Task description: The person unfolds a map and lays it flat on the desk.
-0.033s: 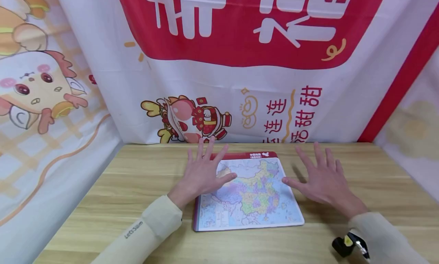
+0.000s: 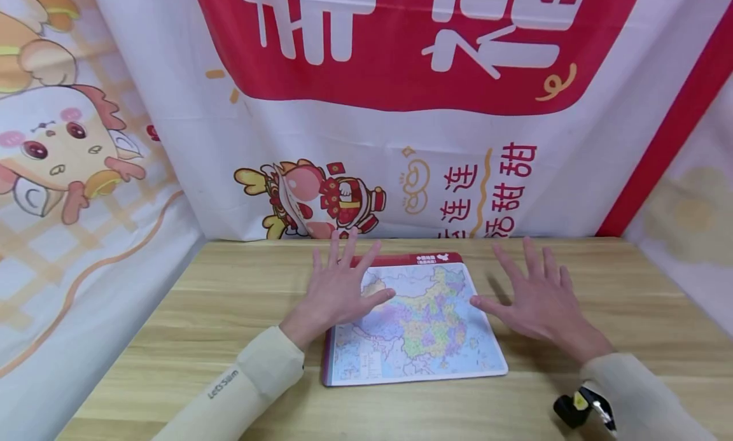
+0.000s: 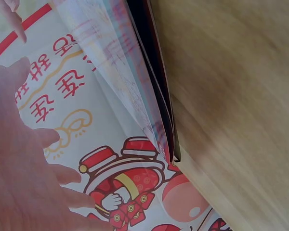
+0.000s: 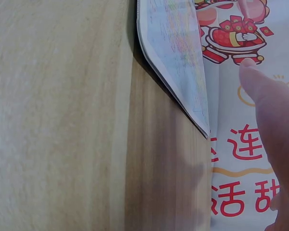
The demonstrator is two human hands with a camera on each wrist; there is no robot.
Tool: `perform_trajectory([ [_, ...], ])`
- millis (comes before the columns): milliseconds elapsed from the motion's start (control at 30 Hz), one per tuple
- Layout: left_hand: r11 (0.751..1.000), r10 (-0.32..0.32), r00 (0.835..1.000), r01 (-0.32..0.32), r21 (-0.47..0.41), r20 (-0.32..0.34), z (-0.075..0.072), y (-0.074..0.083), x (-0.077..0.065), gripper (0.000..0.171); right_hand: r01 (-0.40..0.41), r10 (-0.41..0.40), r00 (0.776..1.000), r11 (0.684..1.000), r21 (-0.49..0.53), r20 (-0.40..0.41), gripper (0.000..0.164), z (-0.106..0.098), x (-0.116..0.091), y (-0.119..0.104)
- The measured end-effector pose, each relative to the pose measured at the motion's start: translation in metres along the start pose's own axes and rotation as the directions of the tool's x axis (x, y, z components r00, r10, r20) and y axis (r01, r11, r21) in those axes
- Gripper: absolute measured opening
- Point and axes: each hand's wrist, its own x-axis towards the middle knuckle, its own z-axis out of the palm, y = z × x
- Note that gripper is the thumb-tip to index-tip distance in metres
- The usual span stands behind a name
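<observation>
A flat map board [image 2: 424,320] with rounded corners and a red top band lies on the wooden table in the head view, its face a pastel map of China. Several thin layers show along its edge in the left wrist view, at the map board [image 3: 130,72]. My left hand [image 2: 338,291] is over the board's left side with fingers spread, covering its upper left corner. To the right of the board my right hand [image 2: 538,298] is held with fingers spread, thumb tip near the map's right edge. Neither hand grips anything.
The wooden table [image 2: 229,352] reaches back to a white cloth backdrop [image 2: 366,135] printed with red characters and a cartoon lion figure. A patterned cloth [image 2: 86,205] hangs on the left. A black device [image 2: 572,409] is strapped at the right wrist.
</observation>
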Motion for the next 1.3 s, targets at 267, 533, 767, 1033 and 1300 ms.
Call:
perform_trajectory([
  [267, 0.999, -0.011, 1.0, 0.01, 0.037, 0.01, -0.001, -0.003, -0.003, 0.099, -0.006, 0.007, 1.0, 1.0, -0.022, 0.016, 0.114, -0.004, 0.0, -0.003],
  [533, 1.0, 0.007, 1.0, -0.007, 0.029, 0.01, -0.002, -0.005, -0.005, 0.1, -0.007, 0.008, 1.0, 0.999, -0.035, 0.031, 0.117, -0.007, -0.003, -0.007],
  [767, 0.998, 0.044, 0.997, -0.047, 0.038, 0.066, -0.001, -0.006, -0.002, 0.096, 0.042, -0.039, 0.999, 0.995, -0.086, 0.033, 0.119, -0.001, -0.016, -0.024],
  [1033, 0.99, 0.142, 0.961, -0.142, -0.019, 0.238, 0.002, -0.007, 0.008, 0.085, 0.082, -0.081, 0.992, 0.997, -0.009, 0.095, 0.122, 0.009, -0.051, -0.06],
  [1300, 0.991, 0.13, 0.882, -0.124, -0.042, 0.453, 0.002, -0.007, 0.008, 0.074, 0.065, -0.068, 0.977, 0.998, 0.023, 0.2, 0.119, 0.018, -0.066, -0.082],
])
